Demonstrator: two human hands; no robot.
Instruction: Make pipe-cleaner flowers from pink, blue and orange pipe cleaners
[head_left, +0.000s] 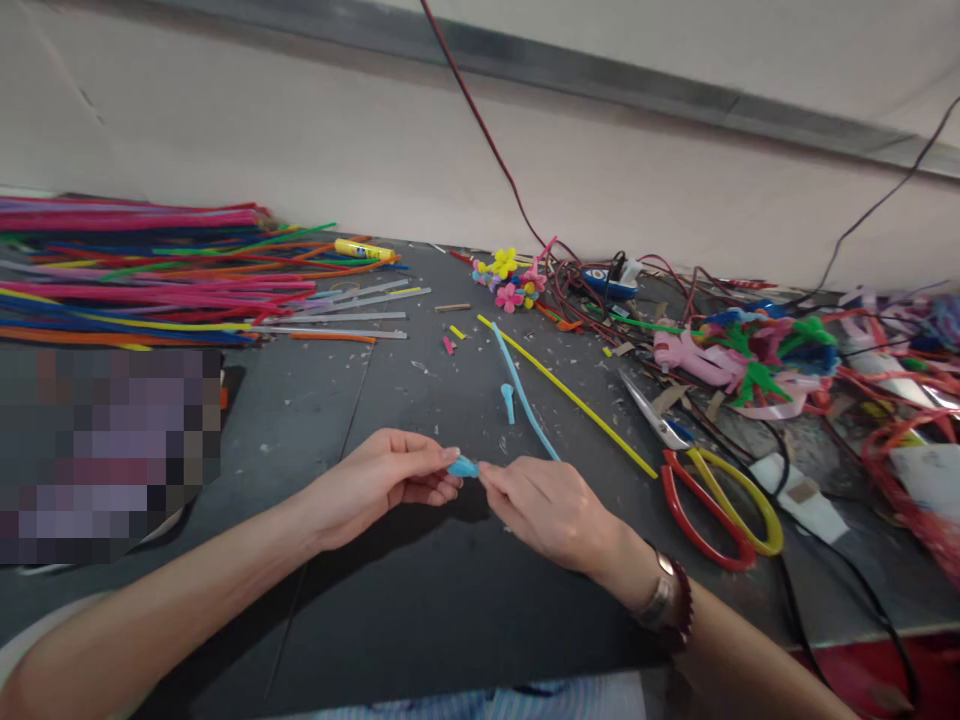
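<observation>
The left hand (375,485) and right hand (544,515) pinch a light, bendable blue pipe-cleaner curl (463,467) between narrowly closed fingers (441,458), easiest held near its end, with a long blue pipe cleaner (521,392) at twelve o'clock.

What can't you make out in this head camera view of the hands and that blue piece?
All in the head view:
small blue piece: the left hand and right hand hide part of it
object at far left: blurred by pixelation
coloured pipe cleaners: cut off by the left edge
</observation>
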